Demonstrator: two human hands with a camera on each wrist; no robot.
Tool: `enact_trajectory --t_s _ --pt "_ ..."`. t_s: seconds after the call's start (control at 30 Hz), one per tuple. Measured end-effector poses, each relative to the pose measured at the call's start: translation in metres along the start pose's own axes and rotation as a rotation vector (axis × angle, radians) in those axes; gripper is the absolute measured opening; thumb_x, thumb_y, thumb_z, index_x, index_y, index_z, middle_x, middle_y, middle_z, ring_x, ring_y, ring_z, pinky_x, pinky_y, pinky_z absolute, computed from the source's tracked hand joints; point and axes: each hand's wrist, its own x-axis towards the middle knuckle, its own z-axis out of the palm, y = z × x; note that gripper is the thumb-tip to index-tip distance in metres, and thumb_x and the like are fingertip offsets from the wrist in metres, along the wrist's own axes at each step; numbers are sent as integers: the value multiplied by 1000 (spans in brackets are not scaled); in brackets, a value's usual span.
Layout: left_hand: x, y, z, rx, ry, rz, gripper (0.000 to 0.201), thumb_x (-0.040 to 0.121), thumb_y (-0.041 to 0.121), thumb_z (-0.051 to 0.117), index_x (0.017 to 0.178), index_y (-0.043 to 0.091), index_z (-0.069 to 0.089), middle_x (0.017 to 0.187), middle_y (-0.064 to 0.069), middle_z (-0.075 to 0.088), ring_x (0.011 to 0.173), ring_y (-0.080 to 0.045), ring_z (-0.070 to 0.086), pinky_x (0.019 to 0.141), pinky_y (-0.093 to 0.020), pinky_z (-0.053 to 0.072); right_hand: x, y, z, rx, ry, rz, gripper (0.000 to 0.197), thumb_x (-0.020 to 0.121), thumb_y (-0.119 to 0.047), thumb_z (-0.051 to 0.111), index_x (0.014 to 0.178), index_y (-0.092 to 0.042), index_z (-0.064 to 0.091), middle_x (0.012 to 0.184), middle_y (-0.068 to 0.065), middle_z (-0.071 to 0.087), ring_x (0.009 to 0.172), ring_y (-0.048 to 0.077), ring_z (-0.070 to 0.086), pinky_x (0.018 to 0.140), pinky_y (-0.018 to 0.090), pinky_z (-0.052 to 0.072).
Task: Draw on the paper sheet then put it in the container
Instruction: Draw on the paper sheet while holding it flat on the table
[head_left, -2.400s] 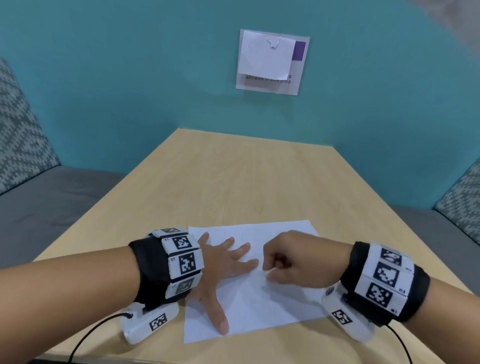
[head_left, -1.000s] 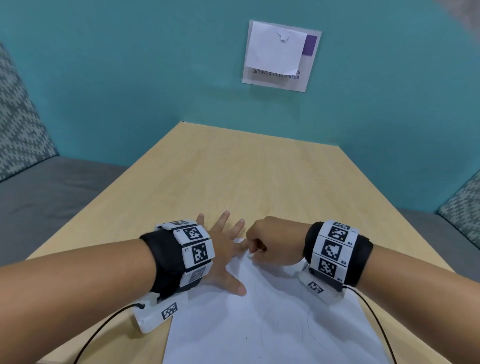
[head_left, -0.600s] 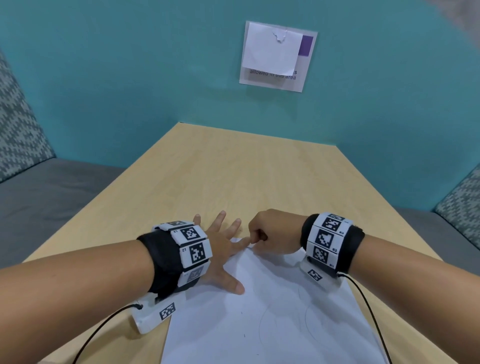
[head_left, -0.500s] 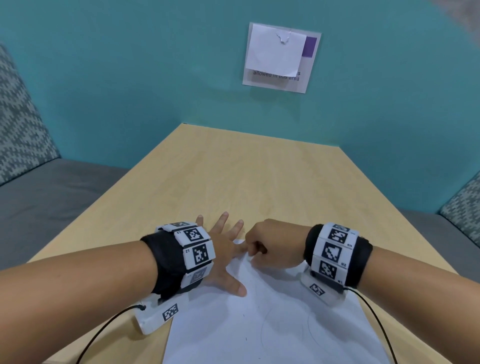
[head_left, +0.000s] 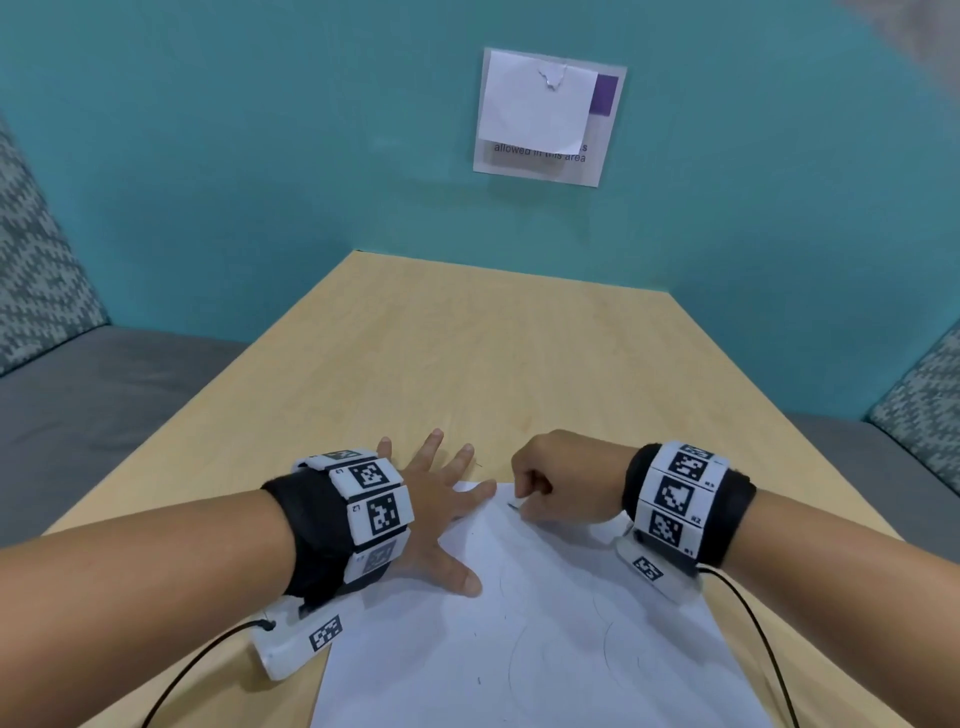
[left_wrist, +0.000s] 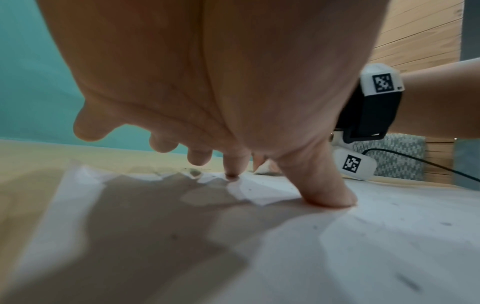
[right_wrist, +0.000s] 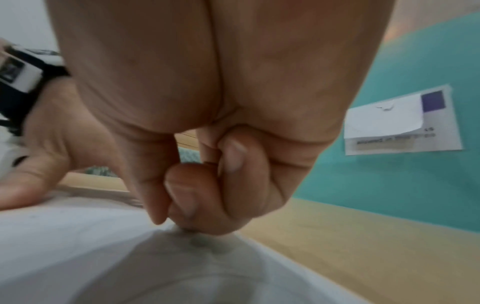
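Paper sheet (head_left: 545, 639) lies at the counter's (head_left: 467, 364) near edge, pinned by the left hand's (head_left: 436, 514) spread fingers while the right hand (head_left: 561, 483) pinches something thin at its far corner; hard strokes could tear it.
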Motion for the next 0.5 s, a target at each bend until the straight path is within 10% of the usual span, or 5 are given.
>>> enact_trajectory --t_s 0.5 --pt "19 13 -11 56 63 44 106 77 84 49 158 41 -4 163 5 -27 146 -28 -34 109 -73 -13 1 10 -7 -11 -9 73 17 91 -26 64 101 -13 66 74 -13 52 69 11 51 58 19 38"
